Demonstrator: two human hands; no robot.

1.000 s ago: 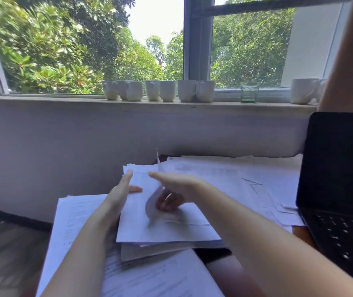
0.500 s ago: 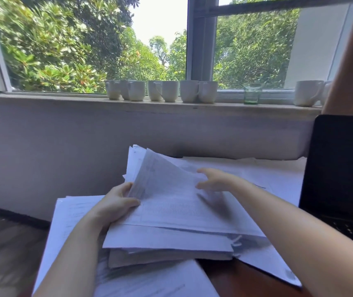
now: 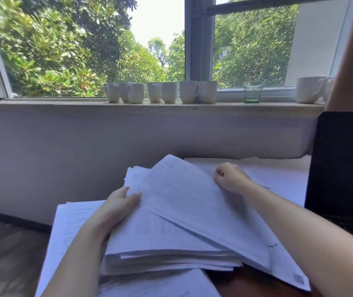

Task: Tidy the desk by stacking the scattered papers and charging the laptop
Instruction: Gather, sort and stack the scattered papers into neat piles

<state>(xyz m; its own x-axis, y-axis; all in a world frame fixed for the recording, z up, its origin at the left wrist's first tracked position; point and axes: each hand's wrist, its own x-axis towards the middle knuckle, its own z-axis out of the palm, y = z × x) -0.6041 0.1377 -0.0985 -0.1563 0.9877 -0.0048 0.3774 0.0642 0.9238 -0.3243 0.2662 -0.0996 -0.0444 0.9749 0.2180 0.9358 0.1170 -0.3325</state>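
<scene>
Change: Against a second ago, the stack of papers (image 3: 167, 251) is thicker. The top sheaf (image 3: 192, 200), flat then, now rides tilted and skewed across it. The right hand (image 3: 230, 177) has shifted toward the laptop (image 3: 342, 168) and curled up.
Meaning for the task: Sheets from the laptop side look to have been gathered onto the pile, so stacking is well along but not squared. The edges are fanned and the corners do not line up.
Still loose: Loose sheets (image 3: 282, 179) lie just left of the laptop, beyond the right hand. A lower layer of pages (image 3: 72, 221) spreads out on the side of the stack away from the laptop.
Stack position: On the tabletop (image 3: 246, 284), left of the laptop and apart from it.
Left hand (image 3: 119, 202): On the stack's edge away from the laptop, with the forearm running in from below. The thumb lies over the top pages and the fingers are hidden under them, so the grip is grasping that edge.
Right hand: Knuckles up, wrist over the sheaf, fingers clenched on the sheaf's far corner on the laptop side.
Laptop: Lid open, screen dark. No cable or charger shows, so charging appears not yet started.
Next call: Likely lay the sheaf down and tap the edges flush.
</scene>
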